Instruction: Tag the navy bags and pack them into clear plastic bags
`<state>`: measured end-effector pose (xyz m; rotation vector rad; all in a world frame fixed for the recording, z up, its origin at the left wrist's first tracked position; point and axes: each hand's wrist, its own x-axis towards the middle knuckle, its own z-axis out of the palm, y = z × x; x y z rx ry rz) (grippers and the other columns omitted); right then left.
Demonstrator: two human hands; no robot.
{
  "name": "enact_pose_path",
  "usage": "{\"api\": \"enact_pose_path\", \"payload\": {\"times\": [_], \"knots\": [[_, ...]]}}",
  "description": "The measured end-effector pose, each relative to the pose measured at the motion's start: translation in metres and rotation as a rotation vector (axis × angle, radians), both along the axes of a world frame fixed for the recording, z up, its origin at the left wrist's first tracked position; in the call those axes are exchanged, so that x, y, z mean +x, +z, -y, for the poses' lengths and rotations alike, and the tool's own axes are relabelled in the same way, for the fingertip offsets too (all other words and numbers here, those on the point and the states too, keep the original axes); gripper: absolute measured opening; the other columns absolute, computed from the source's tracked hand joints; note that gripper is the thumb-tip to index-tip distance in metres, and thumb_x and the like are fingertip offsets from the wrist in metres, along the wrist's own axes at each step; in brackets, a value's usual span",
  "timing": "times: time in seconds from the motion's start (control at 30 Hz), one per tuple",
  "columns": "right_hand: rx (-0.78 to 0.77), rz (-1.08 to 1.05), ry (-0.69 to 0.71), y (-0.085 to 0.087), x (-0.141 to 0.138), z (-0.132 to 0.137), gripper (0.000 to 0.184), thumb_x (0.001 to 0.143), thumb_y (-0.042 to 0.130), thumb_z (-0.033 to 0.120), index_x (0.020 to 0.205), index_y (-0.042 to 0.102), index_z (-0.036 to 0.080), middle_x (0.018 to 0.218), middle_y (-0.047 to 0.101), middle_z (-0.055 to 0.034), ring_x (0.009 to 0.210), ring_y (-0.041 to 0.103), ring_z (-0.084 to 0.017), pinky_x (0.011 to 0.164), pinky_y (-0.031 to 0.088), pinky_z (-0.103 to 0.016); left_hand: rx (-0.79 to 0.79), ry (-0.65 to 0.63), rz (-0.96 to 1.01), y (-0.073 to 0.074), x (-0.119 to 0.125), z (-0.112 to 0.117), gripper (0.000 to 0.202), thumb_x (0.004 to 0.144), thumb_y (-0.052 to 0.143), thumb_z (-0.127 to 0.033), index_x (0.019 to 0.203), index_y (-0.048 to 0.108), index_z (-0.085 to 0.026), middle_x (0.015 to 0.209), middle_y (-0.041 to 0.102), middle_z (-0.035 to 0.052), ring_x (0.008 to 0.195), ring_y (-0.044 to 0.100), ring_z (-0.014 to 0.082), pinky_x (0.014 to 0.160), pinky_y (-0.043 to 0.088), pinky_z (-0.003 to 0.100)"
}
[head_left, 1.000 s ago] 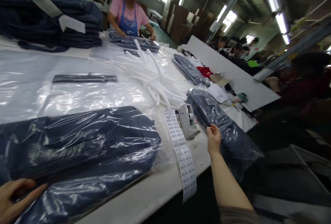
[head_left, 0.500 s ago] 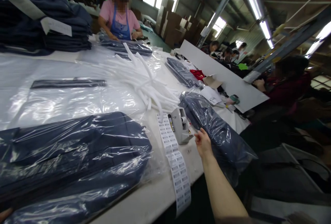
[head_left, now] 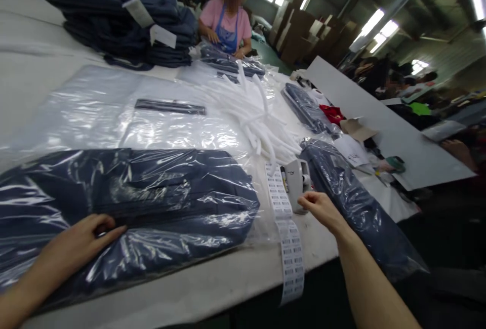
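A folded dark blue garment in a clear plastic bag (head_left: 152, 202) lies on the white table (head_left: 212, 288) in front of me. My left hand (head_left: 76, 245) rests flat on its near side, fingers stretched out. My right hand (head_left: 321, 207) hovers with fingers curled in a pinch just beside a grey tape dispenser (head_left: 298, 182) and a strip of barcode labels (head_left: 284, 228) that hangs over the table edge. Whether the pinch holds anything is too small to tell. Another bagged dark garment (head_left: 357, 207) lies to the right of that hand.
Empty clear bags (head_left: 114, 116), a dark strip (head_left: 170, 107) and a bundle of white foam tubes (head_left: 261, 121) lie further back. A stack of dark garments (head_left: 125, 25) stands at the far left. A person in pink with a blue apron (head_left: 228, 23) works at the far end. A white board (head_left: 379, 126) lies at the right.
My right hand moved left off the right bagged garment toward the tape dispenser and labels. My left hand came back into view, flat on the near bag. The view swung left.
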<state>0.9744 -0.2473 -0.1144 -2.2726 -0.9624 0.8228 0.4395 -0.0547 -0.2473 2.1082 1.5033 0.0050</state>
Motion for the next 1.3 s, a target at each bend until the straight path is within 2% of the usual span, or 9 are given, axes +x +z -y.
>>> {"api": "enact_pose_path", "payload": {"times": [0.13,0.23,0.4,0.53,0.63,0.77,0.97,1.13,1.3], "knots": [[-0.077,-0.086,0.887,0.022,-0.112,-0.088,0.026,0.073,0.069,0.045,0.068,0.07,0.019,0.064,0.065,0.0019,0.06,0.057,-0.012,0.057,0.042,-0.023,-0.065,0.042,0.007,0.004,-0.002,0.006,0.042,0.078,0.051,-0.062,0.082,0.06,-0.021,0.085,0.063,0.0007,0.083,0.058,0.0217,0.076,0.04,0.029],[-0.327,0.274,1.256,-0.001,-0.182,-0.13,0.027,0.07,0.075,0.047,0.073,0.073,0.021,0.071,0.07,-0.0017,0.068,0.064,-0.017,0.062,0.046,-0.025,-0.06,0.047,0.034,0.011,0.003,0.01,0.039,0.081,0.049,-0.058,0.083,0.059,-0.02,0.085,0.061,0.0017,0.083,0.057,0.0223,0.074,0.038,0.029],[-0.519,0.687,1.116,-0.041,-0.187,-0.162,0.054,0.054,0.084,0.056,0.086,0.074,0.013,0.086,0.072,-0.0179,0.083,0.068,-0.032,0.069,0.052,-0.036,-0.047,0.045,0.09,0.011,0.002,0.013,0.041,0.081,0.048,-0.059,0.084,0.058,-0.02,0.088,0.06,0.0037,0.084,0.057,0.023,0.075,0.038,0.031],[-0.537,0.816,0.884,-0.015,-0.145,-0.164,0.046,0.072,0.074,0.052,0.092,0.071,0.01,0.09,0.07,-0.021,0.088,0.067,-0.034,0.073,0.051,-0.039,-0.017,0.034,0.099,0.0,-0.004,0.012,0.047,0.078,0.048,-0.066,0.084,0.057,-0.021,0.088,0.06,0.004,0.082,0.058,0.0234,0.073,0.039,0.033],[-0.359,0.854,0.775,0.01,-0.159,-0.143,0.035,0.087,0.06,0.043,0.106,0.065,0.014,0.102,0.068,-0.0166,0.098,0.064,-0.03,0.078,0.049,-0.037,-0.018,0.021,0.087,-0.004,-0.003,0.01,0.048,0.08,0.046,-0.067,0.085,0.057,-0.021,0.088,0.059,0.0036,0.081,0.058,0.0232,0.071,0.038,0.033],[-0.039,0.476,1.084,-0.006,-0.239,-0.102,0.053,0.087,0.053,0.057,0.132,0.047,0.029,0.108,0.064,-0.0068,0.092,0.065,-0.024,0.073,0.05,-0.032,-0.035,-0.015,0.038,0.009,0.005,0.011,0.037,0.084,0.049,-0.057,0.087,0.058,-0.021,0.09,0.059,0.0035,0.081,0.059,0.0219,0.069,0.038,0.032],[-0.267,0.418,1.246,-0.065,-0.301,-0.079,0.065,0.082,0.057,0.06,0.14,0.039,0.035,0.11,0.062,-0.0105,0.093,0.066,-0.033,0.074,0.052,-0.041,0.309,-0.215,-0.201,0.055,-0.049,0.001,0.025,0.082,0.065,-0.038,0.094,0.064,-0.016,0.094,0.062,0.01,0.098,0.055,0.0313,0.086,0.04,0.042],[-0.28,0.409,1.249,-0.064,-0.3,-0.088,0.063,0.085,0.056,0.054,0.142,0.038,0.033,0.11,0.063,-0.0111,0.093,0.066,-0.033,0.077,0.051,-0.041,0.84,0.135,-0.257,0.105,-0.119,0.008,0.03,0.091,0.053,-0.034,0.108,0.065,-0.012,0.118,0.057,0.0178,0.114,0.049,0.0336,0.1,0.036,0.047],[-0.312,0.415,1.246,-0.061,-0.306,-0.09,0.061,0.087,0.056,0.048,0.143,0.037,0.033,0.108,0.064,-0.0104,0.094,0.066,-0.033,0.077,0.049,-0.04,0.72,-0.267,-0.117,0.086,-0.119,0.064,0.045,0.094,0.044,-0.051,0.124,0.06,-0.021,0.124,0.061,0.0088,0.119,0.051,0.025,0.107,0.031,0.039]]}}
